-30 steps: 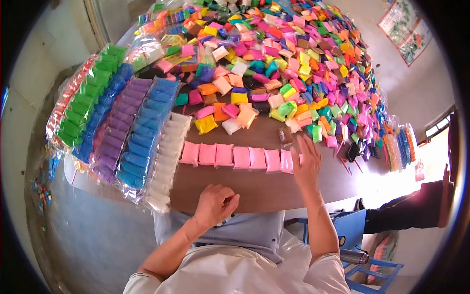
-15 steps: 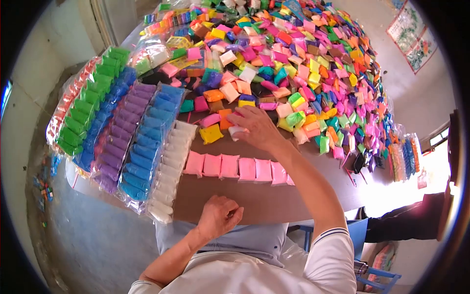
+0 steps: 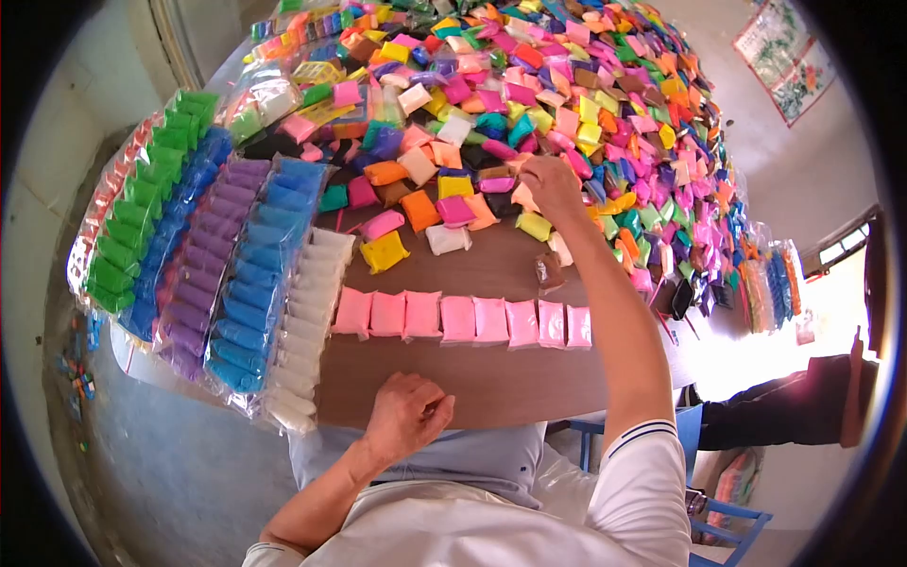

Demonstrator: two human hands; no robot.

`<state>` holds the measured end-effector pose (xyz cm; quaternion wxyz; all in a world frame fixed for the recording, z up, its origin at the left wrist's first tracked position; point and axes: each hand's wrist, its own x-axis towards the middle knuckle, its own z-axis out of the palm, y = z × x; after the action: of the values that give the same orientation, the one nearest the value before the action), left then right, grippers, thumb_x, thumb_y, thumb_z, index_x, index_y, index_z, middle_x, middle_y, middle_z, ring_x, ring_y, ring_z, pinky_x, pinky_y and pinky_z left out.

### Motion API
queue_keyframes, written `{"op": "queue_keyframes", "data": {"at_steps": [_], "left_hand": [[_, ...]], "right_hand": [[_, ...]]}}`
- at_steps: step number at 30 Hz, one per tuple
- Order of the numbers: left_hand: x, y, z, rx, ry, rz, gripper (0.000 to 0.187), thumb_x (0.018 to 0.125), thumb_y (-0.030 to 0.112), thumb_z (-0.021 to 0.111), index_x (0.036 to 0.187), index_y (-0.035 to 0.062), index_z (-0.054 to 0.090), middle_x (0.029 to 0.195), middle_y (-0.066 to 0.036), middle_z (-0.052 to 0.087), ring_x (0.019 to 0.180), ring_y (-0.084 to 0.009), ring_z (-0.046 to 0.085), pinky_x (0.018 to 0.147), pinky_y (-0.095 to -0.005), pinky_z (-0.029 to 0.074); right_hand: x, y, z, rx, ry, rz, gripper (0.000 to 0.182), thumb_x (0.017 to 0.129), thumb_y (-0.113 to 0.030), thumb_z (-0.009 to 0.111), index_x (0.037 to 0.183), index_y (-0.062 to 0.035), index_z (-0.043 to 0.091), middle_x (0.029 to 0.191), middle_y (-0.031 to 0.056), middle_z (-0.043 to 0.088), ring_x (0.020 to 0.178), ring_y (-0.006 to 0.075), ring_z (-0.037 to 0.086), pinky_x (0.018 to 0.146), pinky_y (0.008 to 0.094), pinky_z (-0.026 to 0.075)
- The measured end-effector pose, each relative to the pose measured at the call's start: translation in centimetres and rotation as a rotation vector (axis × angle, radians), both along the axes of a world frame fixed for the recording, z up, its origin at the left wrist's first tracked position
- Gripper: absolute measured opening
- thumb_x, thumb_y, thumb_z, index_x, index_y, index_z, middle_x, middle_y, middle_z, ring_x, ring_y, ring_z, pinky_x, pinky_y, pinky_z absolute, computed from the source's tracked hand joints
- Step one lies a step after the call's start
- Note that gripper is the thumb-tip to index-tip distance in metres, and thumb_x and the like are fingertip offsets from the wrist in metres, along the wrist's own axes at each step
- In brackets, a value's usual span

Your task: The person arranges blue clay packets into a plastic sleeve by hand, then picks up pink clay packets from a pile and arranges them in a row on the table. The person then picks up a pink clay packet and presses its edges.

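My right hand [image 3: 553, 189] reaches into the near edge of a big heap of coloured packets [image 3: 576, 123]. Its fingers are bent down over packets, and what they touch is hidden. My left hand [image 3: 408, 413] rests curled at the table's front edge, and I cannot make out anything inside it. Between the hands, a row of light pink packets [image 3: 458, 319] lies side by side on the brown table [image 3: 378, 378]. A white packet [image 3: 448, 239], a yellow packet [image 3: 384, 252] and a brown packet [image 3: 548, 271] lie loose beyond the row.
At the left, long clear bags hold rolls in white [image 3: 307, 321], blue [image 3: 269, 274], purple [image 3: 213, 255] and green [image 3: 142, 208]. More bagged rolls [image 3: 775, 283] stand at the far right. Beside them is a dark-clothed leg [image 3: 756, 411], with a blue stool [image 3: 727, 529] below.
My right hand has moved right, from the white packet to the heap. The white, orange and pink packets it covered now show. My left hand stays curled. The view has shifted slightly.
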<state>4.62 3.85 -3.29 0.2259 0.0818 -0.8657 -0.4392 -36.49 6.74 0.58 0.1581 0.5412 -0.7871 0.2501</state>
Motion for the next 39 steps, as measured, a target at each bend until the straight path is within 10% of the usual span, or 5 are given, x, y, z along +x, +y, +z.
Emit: {"op": "queue_keyframes", "data": {"at_steps": [15, 21, 26, 39], "left_hand": [[0.0, 0.1, -0.5, -0.079, 0.044, -0.004, 0.017, 0.078, 0.009, 0.075, 0.071, 0.0099, 0.059, 0.059, -0.003, 0.055, 0.057, -0.0261, 0.053, 0.060, -0.0394, 0.040], [-0.2, 0.1, -0.3, -0.075, 0.043, 0.000, 0.017, 0.077, 0.008, 0.075, 0.071, 0.0096, 0.059, 0.059, -0.003, 0.054, 0.057, -0.0264, 0.053, 0.060, -0.0396, 0.040], [-0.2, 0.2, 0.0, -0.077, 0.029, -0.001, 0.018, 0.077, 0.007, 0.074, 0.070, 0.0092, 0.058, 0.059, -0.004, 0.055, 0.058, -0.0263, 0.054, 0.060, -0.0400, 0.041], [0.0, 0.4, -0.4, -0.079, -0.002, 0.006, 0.017, 0.078, 0.009, 0.074, 0.070, 0.0101, 0.059, 0.062, -0.003, 0.059, 0.061, -0.0264, 0.056, 0.063, -0.0403, 0.043]], "right_hand": [[12.1, -1.1, -2.4, 0.213, -0.022, 0.204, 0.046, 0.087, -0.027, 0.070, 0.129, -0.0098, 0.061, 0.127, 0.0143, 0.063, 0.119, 0.0335, 0.057, 0.103, 0.0448, 0.045], [11.6, -3.6, -1.5, 0.071, -0.055, 0.141, 0.035, 0.091, -0.026, 0.063, 0.123, -0.0105, 0.063, 0.118, 0.0158, 0.063, 0.115, 0.0331, 0.057, 0.098, 0.0443, 0.045], [5.1, -0.6, 0.0, 0.320, 0.150, -0.586, 0.026, 0.091, -0.019, 0.056, 0.111, -0.0085, 0.069, 0.108, 0.0087, 0.069, 0.105, 0.0278, 0.059, 0.088, 0.0442, 0.044], [2.4, 4.5, -1.7, 0.346, 0.143, -0.296, 0.015, 0.079, -0.014, 0.069, 0.091, -0.0061, 0.071, 0.101, 0.0093, 0.070, 0.103, 0.0290, 0.064, 0.092, 0.0417, 0.048]]}}
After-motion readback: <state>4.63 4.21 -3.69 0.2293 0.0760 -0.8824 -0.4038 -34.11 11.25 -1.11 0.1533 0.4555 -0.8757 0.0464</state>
